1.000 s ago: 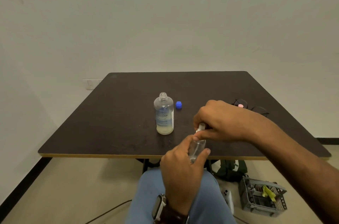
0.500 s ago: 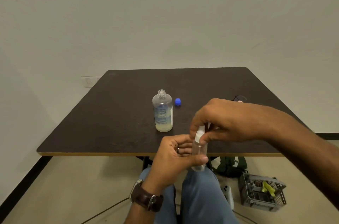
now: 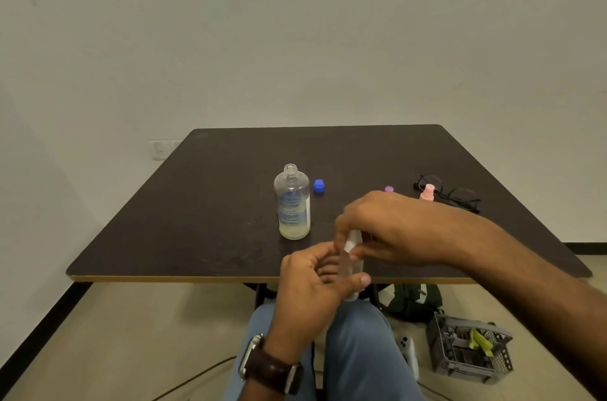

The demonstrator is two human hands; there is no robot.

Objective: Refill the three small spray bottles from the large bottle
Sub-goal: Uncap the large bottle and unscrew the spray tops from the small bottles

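The left hand point(image 3: 315, 282) grips one small clear spray bottle point(image 3: 353, 269) at the table's point(image 3: 197, 220) near edge; the right hand point(image 3: 377, 226) pinches its white top point(image 3: 352, 240). One large bottle point(image 3: 292, 203) stands uncapped beside one blue cap point(image 3: 319, 186).

table point(image 3: 210, 223): dark wood-look top, matt, pale edge band
large bottle point(image 3: 292, 203): clear glossy plastic — printed label
cap point(image 3: 319, 186): blue plastic
small bottle point(image 3: 353, 264): clear plastic, white top
basket point(image 3: 469, 351): grey plastic mesh
strap point(image 3: 272, 371): brown leather — matt
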